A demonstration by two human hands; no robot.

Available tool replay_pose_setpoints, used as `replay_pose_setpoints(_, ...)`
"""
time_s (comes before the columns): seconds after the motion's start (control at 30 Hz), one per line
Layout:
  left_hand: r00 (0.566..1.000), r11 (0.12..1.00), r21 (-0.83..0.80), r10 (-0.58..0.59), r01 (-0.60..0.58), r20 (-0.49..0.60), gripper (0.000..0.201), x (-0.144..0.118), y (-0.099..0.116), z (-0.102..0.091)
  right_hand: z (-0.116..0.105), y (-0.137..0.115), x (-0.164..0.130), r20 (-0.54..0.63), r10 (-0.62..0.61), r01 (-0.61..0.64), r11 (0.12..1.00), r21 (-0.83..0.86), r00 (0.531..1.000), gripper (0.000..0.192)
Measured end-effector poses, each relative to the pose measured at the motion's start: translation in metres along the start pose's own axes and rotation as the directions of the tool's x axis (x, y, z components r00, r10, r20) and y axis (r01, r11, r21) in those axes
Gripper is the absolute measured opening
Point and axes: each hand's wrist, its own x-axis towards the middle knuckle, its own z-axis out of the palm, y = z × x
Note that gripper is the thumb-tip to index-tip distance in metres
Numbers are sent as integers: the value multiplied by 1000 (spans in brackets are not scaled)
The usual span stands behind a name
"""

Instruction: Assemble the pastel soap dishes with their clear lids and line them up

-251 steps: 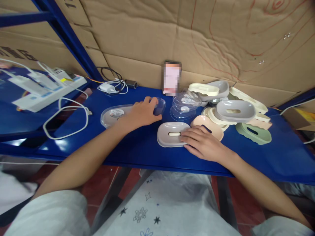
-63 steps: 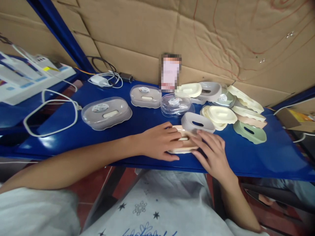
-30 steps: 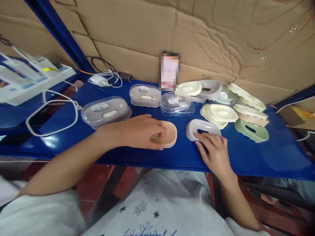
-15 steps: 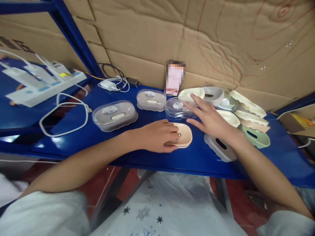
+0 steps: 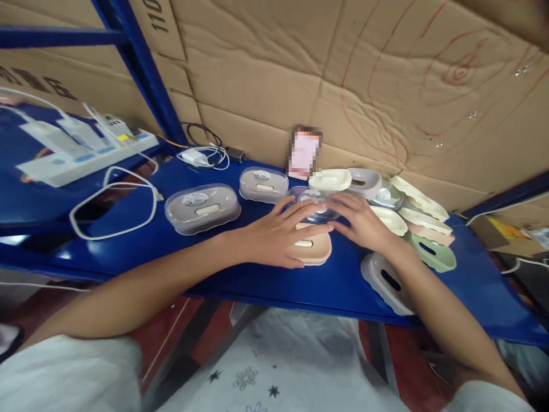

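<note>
A peach oval soap dish (image 5: 319,252) with a pale oblong piece in its middle sits before me on the blue table. My left hand (image 5: 278,237) lies over its left side, fingers spread and reaching toward a clear plastic lid (image 5: 315,214) behind it. At the lid's right end is my right hand (image 5: 358,220), fingers bent over the edge and thumb at the front. Fingers cover much of the lid. To the left stand two grey soap dishes with clear lids, a nearer one (image 5: 203,212) and a farther one (image 5: 263,186).
Cream, grey and green soap dish parts crowd the right, among them a green one (image 5: 433,252) and a grey one (image 5: 384,280). A phone (image 5: 303,153) leans on the cardboard behind. A power strip (image 5: 86,160) and a white cable (image 5: 114,232) lie left.
My left hand has lifted and spread off the peach dish, where a pale oblong piece now shows. My right hand has come down to the clear lid's right end.
</note>
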Motion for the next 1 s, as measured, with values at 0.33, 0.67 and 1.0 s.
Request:
replay_pose_setpoints(0.33,988,986,-77,-147,150,43,114,-2,-15,9,-4,34,23,16,-44,40,979,200,999,49)
replay_pose_setpoints(0.67,979,978,-99,-173,184,110,113,-3,-13,5,0,22,17,114,6,-9,999,32,993,82)
replay_pose_setpoints(1.0,970,981,-23,-184,190,159,120,-5,-15,-12,1,-33,-10,131,-208,184,967,178,969,68)
